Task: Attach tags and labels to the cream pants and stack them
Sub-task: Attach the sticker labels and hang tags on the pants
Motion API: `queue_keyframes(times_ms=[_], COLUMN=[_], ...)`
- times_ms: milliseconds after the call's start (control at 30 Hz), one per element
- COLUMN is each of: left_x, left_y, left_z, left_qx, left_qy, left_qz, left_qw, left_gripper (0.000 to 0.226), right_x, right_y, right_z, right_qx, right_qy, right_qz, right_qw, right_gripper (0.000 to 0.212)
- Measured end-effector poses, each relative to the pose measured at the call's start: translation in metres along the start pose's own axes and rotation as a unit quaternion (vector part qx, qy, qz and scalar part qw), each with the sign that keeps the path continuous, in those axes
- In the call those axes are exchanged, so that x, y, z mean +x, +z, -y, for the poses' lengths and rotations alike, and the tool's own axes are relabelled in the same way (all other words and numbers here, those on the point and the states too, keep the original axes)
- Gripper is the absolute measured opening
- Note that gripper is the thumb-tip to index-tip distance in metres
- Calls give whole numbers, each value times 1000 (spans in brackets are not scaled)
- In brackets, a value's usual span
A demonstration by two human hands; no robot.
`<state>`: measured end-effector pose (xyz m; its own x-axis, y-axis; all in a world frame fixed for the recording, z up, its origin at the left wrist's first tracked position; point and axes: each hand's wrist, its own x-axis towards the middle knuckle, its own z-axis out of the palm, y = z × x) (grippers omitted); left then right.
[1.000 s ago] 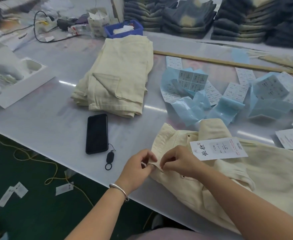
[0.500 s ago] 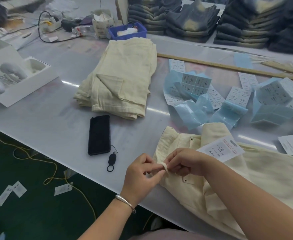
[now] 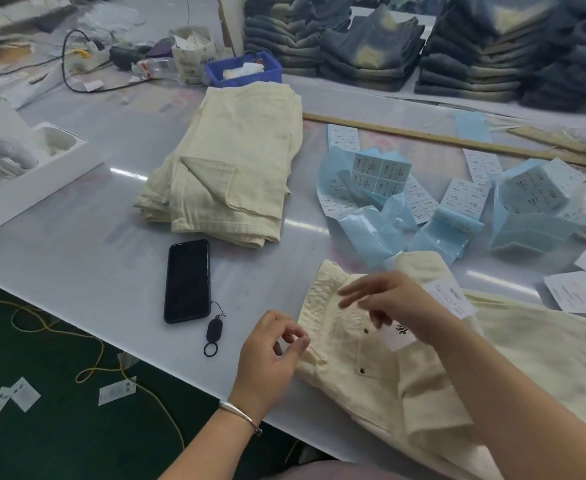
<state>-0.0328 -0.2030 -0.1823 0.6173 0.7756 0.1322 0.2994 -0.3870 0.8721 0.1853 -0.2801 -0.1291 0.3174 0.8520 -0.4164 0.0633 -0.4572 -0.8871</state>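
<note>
A pair of cream pants (image 3: pixel 371 375) lies unfolded at the near table edge, waistband toward the left. My right hand (image 3: pixel 388 303) hovers over the waistband and pinches a white hang tag (image 3: pixel 400 337) printed with black characters; a second white card (image 3: pixel 452 299) shows behind that hand. My left hand (image 3: pixel 271 348) sits at the waistband's left edge, fingers loosely curled, with nothing visible between them. A folded stack of cream pants (image 3: pixel 229 174) lies farther back at the centre.
Blue-backed label sheets (image 3: pixel 381 174) are scattered right of the folded stack, with loose hang tags (image 3: pixel 579 292) at far right. A black phone (image 3: pixel 187 280) lies left of my hands. A white box (image 3: pixel 35 181), a blue bin (image 3: pixel 246 76), dark folded pants (image 3: pixel 371 46) and a wooden stick (image 3: pixel 423 136) stand behind.
Both hands were pinching together at the waistband. They have come apart: my right hand moved right and up with the hang tag, and my left hand let go.
</note>
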Motion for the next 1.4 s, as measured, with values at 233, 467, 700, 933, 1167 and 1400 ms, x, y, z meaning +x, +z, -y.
queue_keyframes(times_ms=[233,467,700,933,1167,1400], left_x=[11,23,37,36,35,29], left_y=[4,17,45,52,43,23], left_z=[-12,-30,-33,-21,-27,-38], left_qx=[-153,-69,-55,-85,-67,-78], left_qy=[-108,-46,-93,-198,-183,-104], left_qz=[58,90,132,104,106,84], left_qw=[981,993,985,971,975,988], left_gripper=[9,11,12,20,15,22], right_x=[-23,-21,-14,-2,1,-23], right_y=[-21,-13,-9,10,18,18], right_z=[-19,-45,-43,-44,-42,-25], right_qx=[-377,-483,-375,-472,-480,-126], right_qy=[-88,-190,-197,-164,-145,-112], right_qz=[44,-53,-118,-95,-98,-76], right_qw=[921,853,898,861,860,983], right_gripper=[56,63,27,20,7,12])
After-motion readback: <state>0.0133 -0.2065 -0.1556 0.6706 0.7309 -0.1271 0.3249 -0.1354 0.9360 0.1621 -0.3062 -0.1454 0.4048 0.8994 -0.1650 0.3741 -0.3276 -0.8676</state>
